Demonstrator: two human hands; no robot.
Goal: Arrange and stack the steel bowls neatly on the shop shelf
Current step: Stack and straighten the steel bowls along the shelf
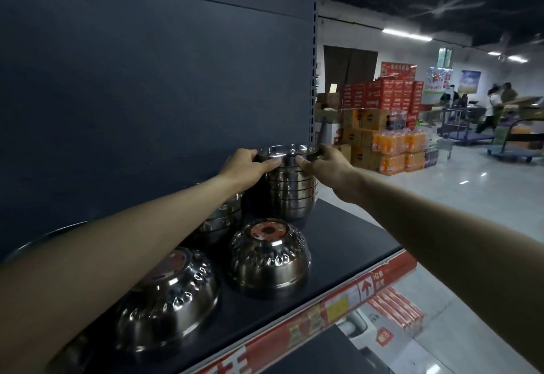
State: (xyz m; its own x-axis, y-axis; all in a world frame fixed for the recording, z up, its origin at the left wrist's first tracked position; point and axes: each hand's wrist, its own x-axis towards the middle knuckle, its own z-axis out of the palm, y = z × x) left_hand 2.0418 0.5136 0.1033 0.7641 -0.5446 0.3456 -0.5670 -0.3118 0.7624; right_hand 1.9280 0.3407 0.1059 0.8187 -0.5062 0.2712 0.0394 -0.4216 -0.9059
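Just right of the frame's centre, both hands are gripping the top steel bowl (pixel 287 151). It is sitting mouth-up on the stack of steel bowls (pixel 291 197) near the right end of the dark shelf (pixel 347 241). The left hand (pixel 250 164) is curling over the bowl's left rim, with its thumb lying along the front wall. The right hand (pixel 326 162) is pinching the right rim, thumb in front and fingers wrapping behind. Whether the bowl is fully seated in the stack is hard to tell.

Toward lower centre, an inverted embossed bowl (pixel 269 259) is standing alone. A second inverted bowl (pixel 167 300) is lying at lower left, partly under the left forearm. A shorter stack (pixel 220 220) is showing behind that forearm.

Judging by the thin polished steel, each bowl is probably light and rigid but slick, and nested ones are likely to stick or clatter. Holding opposite points of the rim, as here, looks like the surest grip, since the smooth curved wall is offering little purchase. The tall stack is likely top-heavy, so pressing straight down rather than sideways seems wise.
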